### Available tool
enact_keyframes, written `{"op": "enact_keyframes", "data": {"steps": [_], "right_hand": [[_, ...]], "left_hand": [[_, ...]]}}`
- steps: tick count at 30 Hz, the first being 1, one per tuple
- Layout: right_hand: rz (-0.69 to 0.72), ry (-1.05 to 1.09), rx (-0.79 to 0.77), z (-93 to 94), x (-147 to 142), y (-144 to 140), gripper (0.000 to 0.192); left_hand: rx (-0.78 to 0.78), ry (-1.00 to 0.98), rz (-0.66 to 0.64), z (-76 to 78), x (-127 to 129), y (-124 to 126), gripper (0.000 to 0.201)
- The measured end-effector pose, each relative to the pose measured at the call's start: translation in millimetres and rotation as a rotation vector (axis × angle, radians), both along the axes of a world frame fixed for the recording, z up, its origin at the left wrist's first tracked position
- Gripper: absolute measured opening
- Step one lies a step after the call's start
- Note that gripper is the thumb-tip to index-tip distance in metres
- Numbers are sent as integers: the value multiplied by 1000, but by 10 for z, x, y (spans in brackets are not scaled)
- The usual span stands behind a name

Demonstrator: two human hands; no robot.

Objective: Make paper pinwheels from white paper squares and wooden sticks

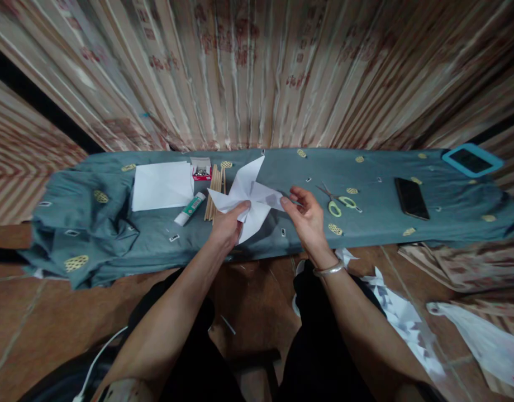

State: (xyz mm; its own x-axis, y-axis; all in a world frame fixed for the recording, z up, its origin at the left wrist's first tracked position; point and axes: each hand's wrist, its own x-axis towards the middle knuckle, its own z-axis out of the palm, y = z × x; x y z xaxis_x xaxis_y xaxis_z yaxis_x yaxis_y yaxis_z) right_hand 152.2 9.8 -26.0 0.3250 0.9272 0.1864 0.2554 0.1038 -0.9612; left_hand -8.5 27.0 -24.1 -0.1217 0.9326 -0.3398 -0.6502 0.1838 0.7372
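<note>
A white folded paper pinwheel (253,215) with pointed blades is held up above the cloth-covered table. My left hand (228,224) is closed on it, thumb pressed near its centre and the other fingers hidden behind. My right hand (304,215) pinches the tip of the blade on the right, its other fingers loosely curled. Just left of the pinwheel lie several wooden sticks (214,191), partly behind a blade. Green-handled scissors (336,201) rest with blades apart, right of my right hand.
On the grey-green cloth (277,167) are a stack of white paper (161,185), a glue stick (190,209), a red box of small metal pieces (201,169), a phone (411,198) and a blue-framed tablet (472,159). Folded white papers (401,318) lie on the floor at right.
</note>
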Motion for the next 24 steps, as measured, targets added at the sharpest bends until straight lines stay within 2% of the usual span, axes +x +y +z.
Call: {"op": "enact_keyframes", "data": {"steps": [4,7,13,20,24], "right_hand": [[30,144,-58,-11,-57,11,47],[81,175,-102,8,-129,-11,38],[195,192,-228,54,-268,-46,43],[193,227,-205,70,-302,28,44],[187,230,-206,61,-344,55,46]], "left_hand": [[62,-6,42,42,-45,2,34],[50,3,52,50,-72,-6,34],[34,31,106,62,-172,18,30],[32,59,191,162,-382,70,24],[28,87,210,164,-461,71,24]]}}
